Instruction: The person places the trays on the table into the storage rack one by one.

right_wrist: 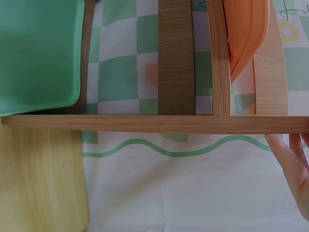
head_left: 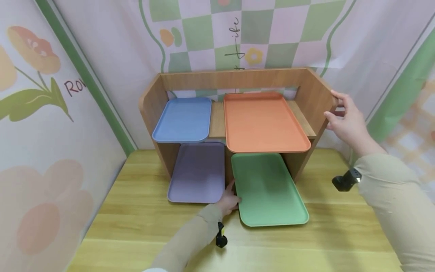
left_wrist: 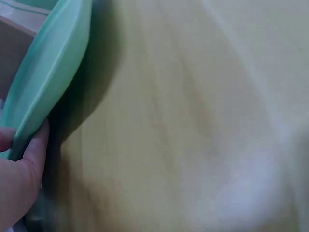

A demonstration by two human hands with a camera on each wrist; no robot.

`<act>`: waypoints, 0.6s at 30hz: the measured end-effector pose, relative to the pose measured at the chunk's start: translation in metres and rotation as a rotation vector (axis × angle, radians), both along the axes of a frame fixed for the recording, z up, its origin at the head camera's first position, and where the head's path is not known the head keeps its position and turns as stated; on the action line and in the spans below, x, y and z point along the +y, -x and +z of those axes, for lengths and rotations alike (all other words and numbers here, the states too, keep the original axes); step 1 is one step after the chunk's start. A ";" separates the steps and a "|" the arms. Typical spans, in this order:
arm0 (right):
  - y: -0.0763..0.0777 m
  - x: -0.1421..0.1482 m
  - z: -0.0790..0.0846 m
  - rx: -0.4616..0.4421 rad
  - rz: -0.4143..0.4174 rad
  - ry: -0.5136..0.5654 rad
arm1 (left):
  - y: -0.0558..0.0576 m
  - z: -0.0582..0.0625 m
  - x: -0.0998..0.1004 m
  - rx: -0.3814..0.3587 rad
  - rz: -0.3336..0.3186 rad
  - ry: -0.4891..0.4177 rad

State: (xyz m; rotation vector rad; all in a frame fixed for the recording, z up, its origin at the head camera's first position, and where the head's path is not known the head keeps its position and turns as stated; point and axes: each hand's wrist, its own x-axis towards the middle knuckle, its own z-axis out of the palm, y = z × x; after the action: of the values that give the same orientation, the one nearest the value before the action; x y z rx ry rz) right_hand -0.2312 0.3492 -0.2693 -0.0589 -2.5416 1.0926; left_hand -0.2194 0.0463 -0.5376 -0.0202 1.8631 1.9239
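My left hand pinches the left edge of a green tray; the left wrist view has one finger above the rim and another beneath it. This tray slants out of the lower right opening of a wooden shelf unit, its near end past the front. Up at the right side panel, my right hand touches the outer edge with spread fingertips, also visible in the right wrist view. Between my hands, an orange tray lies on the upper board. A purple tray is left of my left hand.
On the upper board's left rests a blue tray, its front overhanging. The shelf unit stands on a light wooden table against a patterned cloth backdrop. Printed side curtains border the table.
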 end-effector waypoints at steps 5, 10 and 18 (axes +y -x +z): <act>0.000 -0.001 0.000 0.004 0.000 -0.001 | -0.009 -0.001 -0.007 -0.007 -0.054 -0.057; -0.001 -0.001 -0.001 0.019 -0.002 -0.002 | -0.020 0.000 -0.013 -0.018 -0.113 -0.088; -0.001 0.000 -0.002 0.034 0.000 -0.011 | -0.037 0.001 -0.019 -0.058 -0.161 -0.100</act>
State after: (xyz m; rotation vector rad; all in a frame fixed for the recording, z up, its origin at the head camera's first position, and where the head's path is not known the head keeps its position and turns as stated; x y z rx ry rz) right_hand -0.2304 0.3488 -0.2711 -0.0377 -2.5173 1.0705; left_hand -0.1824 0.0276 -0.5365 0.1017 1.6759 1.8819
